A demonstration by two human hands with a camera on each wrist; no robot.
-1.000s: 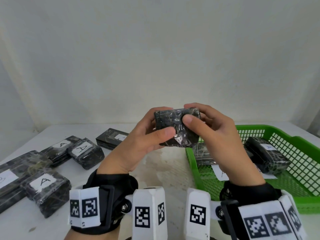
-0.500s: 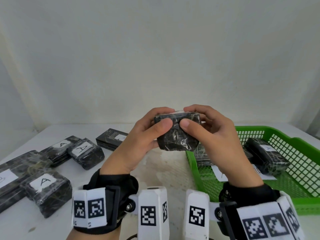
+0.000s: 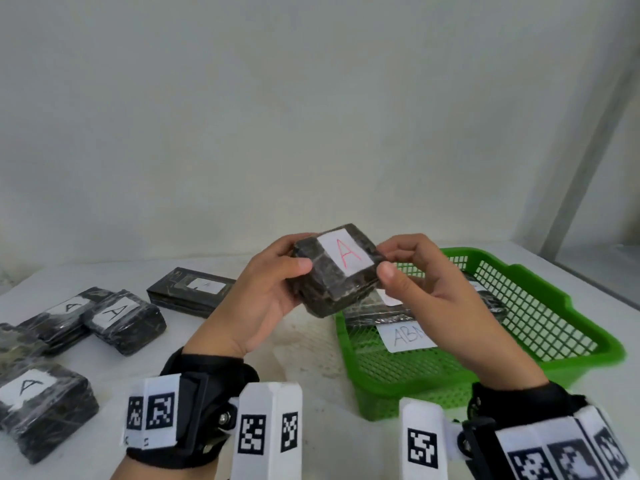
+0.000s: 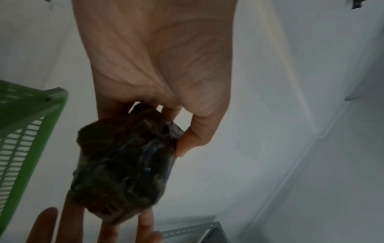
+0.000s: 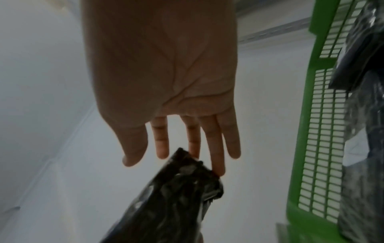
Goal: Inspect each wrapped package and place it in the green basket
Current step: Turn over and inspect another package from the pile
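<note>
Held package [image 3: 334, 270]: above the table [image 3: 304, 344], between left hand [image 3: 258, 299] and right hand [image 3: 440, 296].
Basket [image 3: 588, 355]: right.
Basket contents: apparently two packages [image 3: 377, 311].
Other packages [image 3: 119, 318]: left, on table.

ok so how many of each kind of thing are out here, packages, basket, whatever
wrapped packages: 8 (5 on table, 1 held package, 2 visible in basket)
green basket: 1
paper slip: 1
total: 10
</note>
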